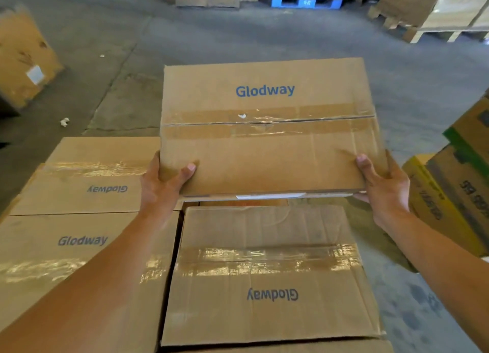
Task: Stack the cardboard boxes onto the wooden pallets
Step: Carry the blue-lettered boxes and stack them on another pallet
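Observation:
I hold a taped cardboard box (267, 130) printed "Glodway" in the air at the centre of the view. My left hand (164, 185) grips its near left corner, thumb on top. My right hand (381, 185) grips its near right corner the same way. Below it lie three more Glodway boxes packed together: one close in front (270, 278), one at the lower left (68, 257) and one behind that (90, 178). The held box hovers over the far right gap of this layer. The pallet beneath them is hidden.
Yellow and green printed cartons (455, 193) lean in a pile at the right. A worn carton (23, 58) stands at the far left. Across the grey concrete floor (238, 37) stand a blue pallet (307, 2) and a loaded wooden pallet (434, 32).

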